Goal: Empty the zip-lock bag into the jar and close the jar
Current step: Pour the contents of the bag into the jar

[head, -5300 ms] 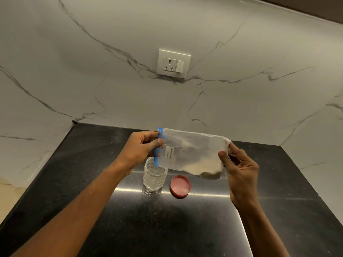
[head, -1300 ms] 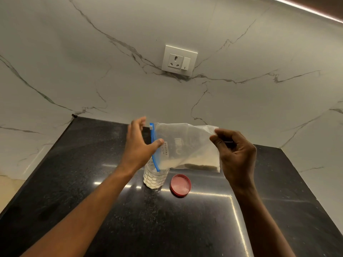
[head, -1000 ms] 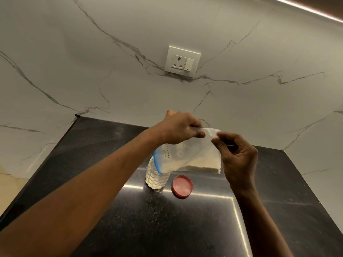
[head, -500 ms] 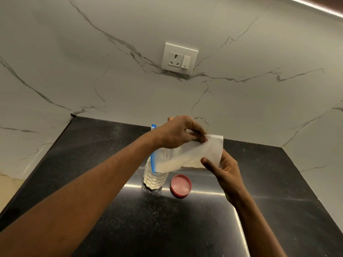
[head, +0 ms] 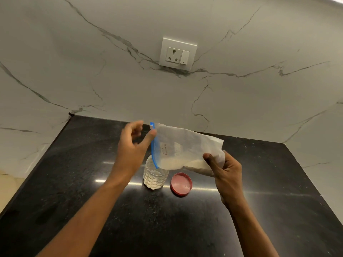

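I hold the zip-lock bag [head: 187, 147] lying sideways, blue mouth left over the jar [head: 155, 178] on the table [head: 74, 182]; right hand [head: 225, 171] fingers pinch its bottom, left hand [head: 132, 145] fingers spread, thumb touching the mouth.

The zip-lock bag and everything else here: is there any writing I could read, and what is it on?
zip-lock bag: two short handwritten lines near the blue zip, too small and blurred to read for certain.
wall socket: a small "I" mark on its switch.
Nothing else carries text.
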{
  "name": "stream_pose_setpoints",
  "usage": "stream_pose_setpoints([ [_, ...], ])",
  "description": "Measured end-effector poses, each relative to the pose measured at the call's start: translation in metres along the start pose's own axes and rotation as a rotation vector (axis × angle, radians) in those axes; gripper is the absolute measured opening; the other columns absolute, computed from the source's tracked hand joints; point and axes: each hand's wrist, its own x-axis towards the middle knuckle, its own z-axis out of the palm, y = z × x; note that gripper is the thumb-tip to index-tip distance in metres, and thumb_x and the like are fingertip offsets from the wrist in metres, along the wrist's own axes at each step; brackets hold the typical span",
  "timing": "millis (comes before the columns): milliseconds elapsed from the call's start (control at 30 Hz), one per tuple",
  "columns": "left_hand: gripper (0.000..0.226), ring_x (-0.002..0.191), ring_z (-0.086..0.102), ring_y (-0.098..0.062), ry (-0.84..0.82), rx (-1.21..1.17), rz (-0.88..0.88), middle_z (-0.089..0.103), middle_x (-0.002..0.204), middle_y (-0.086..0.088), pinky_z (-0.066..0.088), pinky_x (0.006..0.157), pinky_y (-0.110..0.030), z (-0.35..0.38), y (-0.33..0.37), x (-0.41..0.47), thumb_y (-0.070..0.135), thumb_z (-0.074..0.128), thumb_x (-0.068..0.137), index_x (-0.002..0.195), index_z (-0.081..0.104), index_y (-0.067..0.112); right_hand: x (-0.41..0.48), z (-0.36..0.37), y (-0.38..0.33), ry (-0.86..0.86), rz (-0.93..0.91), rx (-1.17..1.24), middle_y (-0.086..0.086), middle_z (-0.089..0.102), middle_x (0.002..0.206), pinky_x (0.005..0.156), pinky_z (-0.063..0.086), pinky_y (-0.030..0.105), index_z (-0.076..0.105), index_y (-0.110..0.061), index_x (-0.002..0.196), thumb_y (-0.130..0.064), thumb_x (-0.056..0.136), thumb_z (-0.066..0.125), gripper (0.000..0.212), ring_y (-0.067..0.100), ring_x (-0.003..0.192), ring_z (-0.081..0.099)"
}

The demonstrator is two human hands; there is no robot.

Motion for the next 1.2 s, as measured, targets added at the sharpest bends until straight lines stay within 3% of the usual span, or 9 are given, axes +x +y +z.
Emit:
stream_pose_setpoints([
  [67, 0.035, 0.113, 0.068, -0.001, -0.201, 0.008, -0.16, 0.071, 0.121, 0.013, 0.059, 0.087, -0.017, -0.005, -0.026, -0.01, 0.031, 0.075, 0.096, 0.13, 0.065, 0.029, -0.001, 0.002, -0.003, -0.008, -0.029, -0.021, 0.008, 0.072, 0.101, 0.071, 0.065, 0.031, 0.068, -0.012, 0.1, -0.035, 0.087, 0.07, 0.027, 0.022, 0.089, 0.074],
  [133, 0.022, 0.111, 0.074, -0.008, -0.335, 0.065, -0.184, 0.077, 0.115, 0.011, 0.063, 0.088, -0.022, -0.005, -0.043, -0.013, 0.02, 0.073, 0.098, 0.116, 0.071, 0.031, -0.001, 0.005, -0.004, -0.004, -0.056, -0.025, 0.001, 0.073, 0.099, 0.068, 0.063, 0.025, 0.068, -0.014, 0.1, -0.037, 0.087, 0.069, 0.026, 0.017, 0.089, 0.074],
  [267, 0.021, 0.106, 0.076, -0.004, -0.282, 0.014, -0.14, 0.081, 0.108, 0.013, 0.063, 0.09, -0.027, -0.003, -0.053, -0.007, 0.015, 0.075, 0.096, 0.106, 0.075, 0.033, -0.004, 0.008, -0.009, 0.02, -0.117, -0.03, -0.018, 0.073, 0.094, 0.063, 0.058, 0.017, 0.066, -0.021, 0.095, -0.042, 0.087, 0.068, 0.023, 0.007, 0.085, 0.073],
  [533, 0.019, 0.104, 0.078, -0.007, -0.283, -0.135, -0.105, 0.083, 0.107, 0.011, 0.061, 0.079, -0.015, -0.004, -0.06, -0.001, 0.016, 0.078, 0.091, 0.109, 0.079, 0.023, -0.01, 0.01, -0.013, 0.063, -0.202, -0.088, -0.021, 0.071, 0.085, 0.056, 0.053, 0.012, 0.065, -0.023, 0.087, -0.03, 0.094, 0.067, 0.01, 0.002, 0.075, 0.069],
  [667, 0.022, 0.104, 0.078, -0.006, -0.269, -0.175, -0.122, 0.083, 0.106, 0.012, 0.062, 0.078, -0.016, -0.003, -0.061, -0.002, 0.029, 0.079, 0.083, 0.105, 0.081, 0.026, -0.009, 0.011, -0.016, 0.077, -0.207, -0.106, -0.02, 0.072, 0.087, 0.057, 0.054, 0.013, 0.066, -0.023, 0.088, -0.029, 0.094, 0.068, 0.009, 0.004, 0.078, 0.07],
  [900, 0.022, 0.097, 0.079, -0.005, -0.254, -0.176, -0.086, 0.083, 0.101, 0.015, 0.06, 0.074, -0.013, -0.004, -0.061, -0.001, 0.034, 0.08, 0.08, 0.102, 0.079, 0.029, -0.011, 0.013, -0.019, 0.086, -0.18, -0.122, -0.019, 0.073, 0.089, 0.059, 0.054, 0.013, 0.066, -0.022, 0.088, -0.031, 0.093, 0.068, 0.01, 0.004, 0.079, 0.071],
  [1200, 0.025, 0.1, 0.079, -0.008, -0.296, -0.221, -0.109, 0.083, 0.104, 0.01, 0.061, 0.077, -0.016, -0.002, -0.061, -0.001, 0.032, 0.077, 0.082, 0.105, 0.08, 0.023, -0.013, 0.015, -0.025, 0.115, -0.167, -0.137, 0.001, 0.07, 0.087, 0.057, 0.054, 0.014, 0.066, -0.016, 0.088, -0.031, 0.092, 0.068, 0.016, 0.004, 0.075, 0.069],
])
